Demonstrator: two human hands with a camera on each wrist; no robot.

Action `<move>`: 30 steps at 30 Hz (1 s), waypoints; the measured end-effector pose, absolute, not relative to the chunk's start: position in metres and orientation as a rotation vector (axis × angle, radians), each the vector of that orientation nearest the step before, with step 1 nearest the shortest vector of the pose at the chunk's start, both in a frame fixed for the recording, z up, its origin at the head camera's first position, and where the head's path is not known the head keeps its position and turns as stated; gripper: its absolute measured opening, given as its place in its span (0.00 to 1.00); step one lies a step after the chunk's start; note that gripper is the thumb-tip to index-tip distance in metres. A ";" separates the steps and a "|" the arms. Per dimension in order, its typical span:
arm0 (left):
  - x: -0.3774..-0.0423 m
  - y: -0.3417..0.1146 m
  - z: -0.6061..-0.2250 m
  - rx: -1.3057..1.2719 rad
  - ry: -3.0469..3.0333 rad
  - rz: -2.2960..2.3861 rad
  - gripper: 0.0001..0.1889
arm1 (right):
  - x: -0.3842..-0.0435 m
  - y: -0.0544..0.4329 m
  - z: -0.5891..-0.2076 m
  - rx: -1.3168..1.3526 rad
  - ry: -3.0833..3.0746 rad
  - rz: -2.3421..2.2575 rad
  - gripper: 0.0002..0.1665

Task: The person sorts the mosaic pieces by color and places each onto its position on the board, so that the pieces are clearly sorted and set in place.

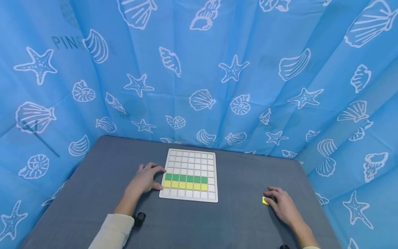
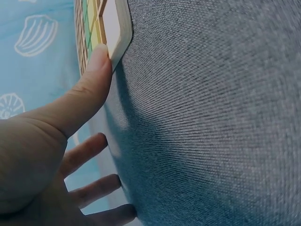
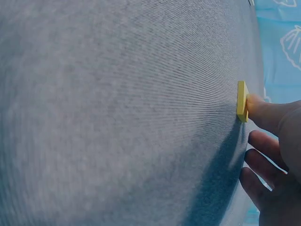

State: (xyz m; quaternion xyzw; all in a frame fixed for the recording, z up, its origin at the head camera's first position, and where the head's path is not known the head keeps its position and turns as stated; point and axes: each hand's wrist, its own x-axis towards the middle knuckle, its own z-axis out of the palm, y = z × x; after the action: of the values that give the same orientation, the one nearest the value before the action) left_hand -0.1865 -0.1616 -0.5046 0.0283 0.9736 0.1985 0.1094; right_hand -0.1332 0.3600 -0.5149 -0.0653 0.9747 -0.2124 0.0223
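Note:
A white square-grid board (image 1: pixel 189 194) lies on the grey table. One row of it holds several green tiles (image 1: pixel 182 178), and the row nearer me holds several yellow tiles (image 1: pixel 186 185); the rightmost cell of both rows is white. My left hand (image 1: pixel 143 180) touches the board's left edge, thumb and index finger spread apart along it. In the left wrist view the thumb (image 2: pixel 91 70) rests at the board's corner side. Over on the right, my right hand (image 1: pixel 281 204) has its thumb on a loose yellow tile (image 3: pixel 242 101); the index finger is mostly hidden behind.
Grey cloth (image 1: pixel 239 186) covers the table between board and right hand. A blue curtain (image 1: pixel 199 76) printed with white shells and starfish stands behind the table and along both sides. A black strap piece (image 1: pixel 140 218) sits at the left wrist.

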 end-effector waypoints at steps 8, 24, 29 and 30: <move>-0.185 -0.164 -0.506 0.067 2.859 0.576 0.36 | -0.130 0.359 -0.519 -0.184 3.064 -0.678 0.05; -0.188 -0.163 -0.507 0.075 2.853 0.596 0.37 | -0.129 0.352 -0.514 -0.110 3.004 -0.696 0.07; -0.189 -0.163 -0.507 0.048 2.839 0.624 0.37 | -0.128 0.344 -0.511 -0.122 3.033 -0.712 0.11; -0.189 -0.163 -0.507 0.040 2.835 0.629 0.37 | -0.128 0.343 -0.511 -0.116 3.036 -0.712 0.11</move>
State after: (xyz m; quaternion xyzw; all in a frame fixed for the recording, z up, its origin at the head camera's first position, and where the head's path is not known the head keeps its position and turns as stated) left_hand -0.1892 -0.1626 -0.5074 0.0137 0.9693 0.2152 0.1181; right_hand -0.1282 0.3425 -0.5106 -0.0372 0.9729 -0.2281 0.0104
